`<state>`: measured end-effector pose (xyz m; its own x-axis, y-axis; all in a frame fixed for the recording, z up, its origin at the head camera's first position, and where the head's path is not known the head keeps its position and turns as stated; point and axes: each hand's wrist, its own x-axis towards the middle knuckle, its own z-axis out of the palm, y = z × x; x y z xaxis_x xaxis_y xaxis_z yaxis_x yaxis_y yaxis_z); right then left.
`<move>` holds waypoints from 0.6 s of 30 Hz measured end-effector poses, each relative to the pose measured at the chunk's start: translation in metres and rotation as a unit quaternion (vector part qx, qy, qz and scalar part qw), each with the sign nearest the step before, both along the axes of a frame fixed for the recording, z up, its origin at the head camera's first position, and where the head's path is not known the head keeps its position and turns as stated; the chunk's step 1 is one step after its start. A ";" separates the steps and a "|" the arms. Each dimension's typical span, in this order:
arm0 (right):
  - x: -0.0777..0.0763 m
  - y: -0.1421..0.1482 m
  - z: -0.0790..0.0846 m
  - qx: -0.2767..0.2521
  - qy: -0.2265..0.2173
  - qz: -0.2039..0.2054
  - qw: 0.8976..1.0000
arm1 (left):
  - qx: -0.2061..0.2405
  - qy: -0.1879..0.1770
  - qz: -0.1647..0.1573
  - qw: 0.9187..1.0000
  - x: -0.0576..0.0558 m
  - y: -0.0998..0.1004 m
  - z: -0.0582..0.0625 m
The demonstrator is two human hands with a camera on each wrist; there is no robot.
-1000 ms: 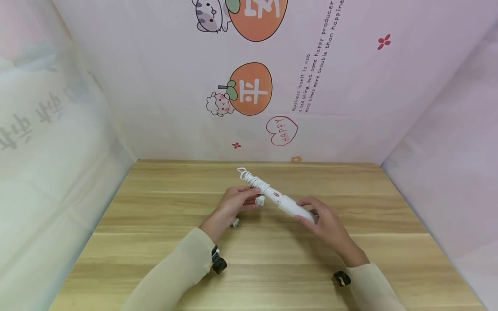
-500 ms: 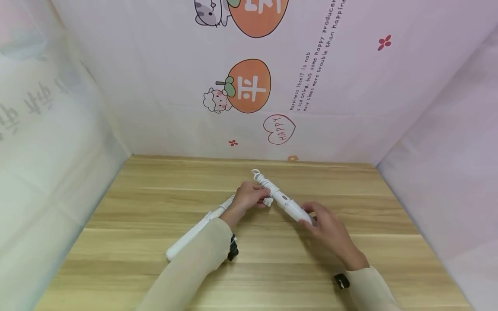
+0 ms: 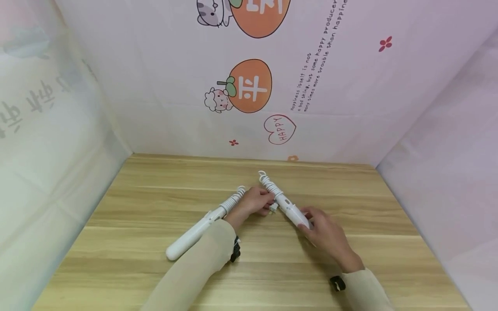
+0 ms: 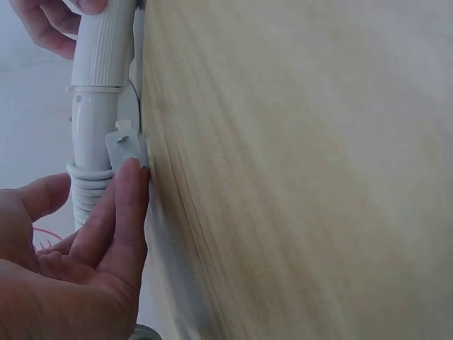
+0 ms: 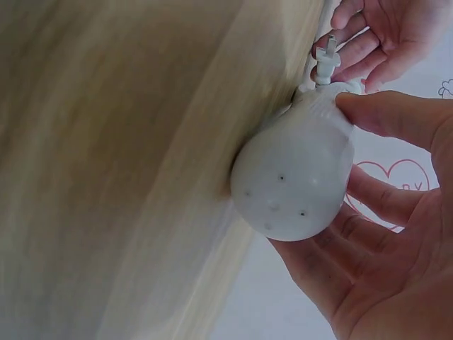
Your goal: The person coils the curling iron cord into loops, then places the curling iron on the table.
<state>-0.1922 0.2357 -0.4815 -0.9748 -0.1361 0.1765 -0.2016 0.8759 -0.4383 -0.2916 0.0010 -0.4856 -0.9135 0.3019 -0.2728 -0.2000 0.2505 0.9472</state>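
A white hair iron point(image 3: 292, 211), its cord wound round the handle, slants across the wooden table at or just above the surface. My right hand point(image 3: 327, 233) holds its thick rounded end, thumb on one side and fingers on the other. At the cord-wrapped part is my left hand point(image 3: 253, 201). In the left wrist view, its extended fingertips touch the small white plug point(image 4: 124, 147), while the thumb stands apart from the cord coils point(image 4: 86, 193). A second white hair iron point(image 3: 192, 237), also cord-wrapped, lies on the left, partly behind my left forearm.
The wooden table point(image 3: 128, 207) ends at a printed back wall point(image 3: 175, 86) of cloth or paper. Pale side walls point(image 3: 447, 172) enclose it left and right. Each wrist wears a small black device point(image 3: 337, 283).
The hair iron in my right hand has come down towards the table, its cord end shifting right. My left hand moved right with it, uncovering the second iron, and its fingers have loosened from the plug.
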 end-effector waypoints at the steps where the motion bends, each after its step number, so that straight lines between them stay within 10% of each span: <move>1: 0.000 0.000 0.000 0.001 -0.002 -0.001 1.000 | -0.002 -0.002 -0.001 1.000 0.001 0.000 0.000; 18: 0.003 0.004 -0.002 0.002 -0.029 -0.026 0.999 | -0.066 0.029 -0.013 0.997 0.006 -0.009 0.002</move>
